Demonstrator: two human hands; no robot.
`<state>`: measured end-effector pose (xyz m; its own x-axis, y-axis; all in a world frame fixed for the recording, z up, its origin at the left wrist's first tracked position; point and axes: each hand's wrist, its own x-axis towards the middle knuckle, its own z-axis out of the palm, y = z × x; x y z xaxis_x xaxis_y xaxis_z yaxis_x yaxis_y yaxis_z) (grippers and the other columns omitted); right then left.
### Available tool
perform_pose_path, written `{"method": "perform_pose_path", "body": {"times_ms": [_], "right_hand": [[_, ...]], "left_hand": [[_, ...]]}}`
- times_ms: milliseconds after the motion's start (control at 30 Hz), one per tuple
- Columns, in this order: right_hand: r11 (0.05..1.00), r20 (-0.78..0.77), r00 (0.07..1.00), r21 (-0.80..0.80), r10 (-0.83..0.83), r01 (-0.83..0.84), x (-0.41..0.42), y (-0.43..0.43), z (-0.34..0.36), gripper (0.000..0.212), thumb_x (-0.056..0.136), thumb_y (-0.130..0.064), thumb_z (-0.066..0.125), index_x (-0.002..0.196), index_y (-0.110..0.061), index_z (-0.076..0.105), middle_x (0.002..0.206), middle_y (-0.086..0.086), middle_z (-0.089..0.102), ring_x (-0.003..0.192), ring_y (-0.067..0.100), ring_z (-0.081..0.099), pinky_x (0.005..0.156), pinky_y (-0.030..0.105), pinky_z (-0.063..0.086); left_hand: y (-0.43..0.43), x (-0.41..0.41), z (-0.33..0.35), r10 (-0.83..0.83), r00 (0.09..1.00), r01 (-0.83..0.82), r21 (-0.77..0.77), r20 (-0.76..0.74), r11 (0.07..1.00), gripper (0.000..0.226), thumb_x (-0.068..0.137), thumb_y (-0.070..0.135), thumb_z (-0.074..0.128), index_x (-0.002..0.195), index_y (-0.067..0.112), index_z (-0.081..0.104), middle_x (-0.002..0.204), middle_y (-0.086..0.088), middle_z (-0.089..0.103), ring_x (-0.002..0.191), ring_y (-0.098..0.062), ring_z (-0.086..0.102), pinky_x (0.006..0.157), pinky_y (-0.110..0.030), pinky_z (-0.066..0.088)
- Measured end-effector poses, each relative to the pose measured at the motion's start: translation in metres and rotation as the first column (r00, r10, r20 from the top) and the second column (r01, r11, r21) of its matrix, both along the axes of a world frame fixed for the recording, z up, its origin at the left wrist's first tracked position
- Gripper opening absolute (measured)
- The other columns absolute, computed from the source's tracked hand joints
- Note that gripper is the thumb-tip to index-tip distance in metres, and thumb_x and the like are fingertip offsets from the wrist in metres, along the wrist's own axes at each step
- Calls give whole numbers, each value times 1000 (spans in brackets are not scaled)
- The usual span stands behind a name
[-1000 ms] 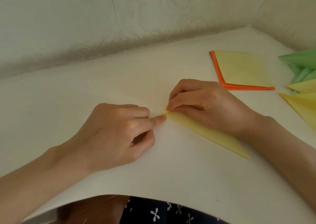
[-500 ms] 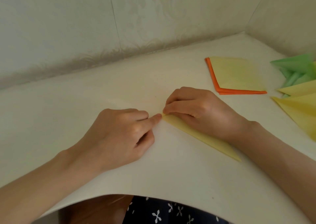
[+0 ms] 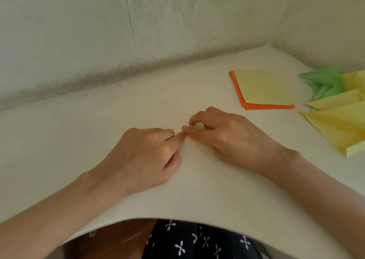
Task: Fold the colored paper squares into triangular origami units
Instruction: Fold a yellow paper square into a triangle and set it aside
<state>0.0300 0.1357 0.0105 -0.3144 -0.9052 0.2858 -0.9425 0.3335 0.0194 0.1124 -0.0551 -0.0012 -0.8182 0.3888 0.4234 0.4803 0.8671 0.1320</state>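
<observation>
This is looking like a home corner: damask-patterned wallpaper [image 3: 177,21] is wrapping two walls, and a plain white tabletop [image 3: 98,110] is sitting tucked against them.

Bare tabletop [image 3: 83,124] lies open to the left; paper stack [image 3: 258,88] and folded units [image 3: 339,124] crowd the right, walls behind.
</observation>
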Motion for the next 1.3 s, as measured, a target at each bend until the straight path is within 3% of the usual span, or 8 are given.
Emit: {"method": "perform_pose_path", "body": {"times_ms": [300, 433, 500, 667, 733, 833, 1133, 1300], "right_hand": [[983, -10, 987, -92, -158, 157, 8, -6, -6, 35, 80, 2, 43, 103, 0, 69, 94, 13, 65, 75, 31, 57, 46, 36, 49], [931, 320, 917, -192, -239, 310, 2, 2, 1, 41, 87, -9, 35, 112, -7, 68, 110, 7, 62, 93, 26, 53, 83, 28, 42], [904, 446, 847, -164, -289, 395, -4, 9, 8, 30, 94, -14, 47, 119, -12, 64, 114, 2, 57, 104, 21, 48, 91, 20, 32], [907, 455, 812, -24, -365, 421, -6, 13, 11, 31, 90, -31, 60, 120, -24, 61, 105, -11, 45, 103, 7, 40, 85, 5, 26], [906, 469, 804, -17, -366, 422, -5, 13, 12, 31, 90, -30, 60, 120, -25, 61, 105, -10, 44, 102, 7, 40, 86, 2, 25], [908, 495, 791, -8, -361, 419, -5, 15, 15, 30, 90, -28, 60, 120, -26, 60, 106, -9, 45, 102, 8, 41, 86, 3, 26], [915, 558, 753, 25, -347, 404, -8, 25, 24, 22, 91, -22, 60, 113, -25, 61, 104, -6, 50, 99, 8, 45, 81, 8, 33], [922, 511, 789, 19, -341, 386, -7, 26, 25, 16, 90, -20, 60, 107, -20, 60, 94, -3, 50, 89, 13, 48, 76, 17, 36]], "left_hand": [[1, 2, 3, 0, 1000, 0, -21, -11, 1000, 36, 82, 17, 41, 93, 6, 73, 52, 2, 47, 44, -21, 50, 33, -26, 37], [0, 3, 2, 17, 1000, -17, -7, 10, 1000, 36, 81, 19, 41, 95, 9, 74, 55, 6, 52, 46, -17, 53, 31, -29, 39], [0, 4, 7, 46, 997, -49, 56, 65, 997, 35, 82, 24, 39, 87, 18, 73, 58, 8, 55, 48, -14, 54, 35, -29, 41], [-2, -17, 12, 192, 937, -295, 364, 293, 883, 22, 83, 47, 51, 81, 34, 68, 79, 14, 59, 73, -4, 53, 60, -24, 39], [0, -28, 13, 184, 912, -324, 368, 366, 872, 7, 83, 44, 63, 84, 38, 67, 89, 16, 57, 81, -2, 53, 71, -27, 43], [6, -38, 14, 106, 884, -296, 367, 456, 882, 12, 80, 33, 70, 89, 38, 64, 96, 13, 55, 90, -9, 51, 84, -36, 45], [8, -42, 13, -6, 884, -261, 503, 468, 824, 19, 80, 18, 72, 79, 33, 62, 80, 12, 62, 74, -2, 49, 68, -11, 37], [8, -39, 12, -15, 923, -173, 451, 383, 875, 15, 85, 17, 68, 80, 27, 59, 81, 13, 60, 78, -5, 53, 73, -21, 42]]}}
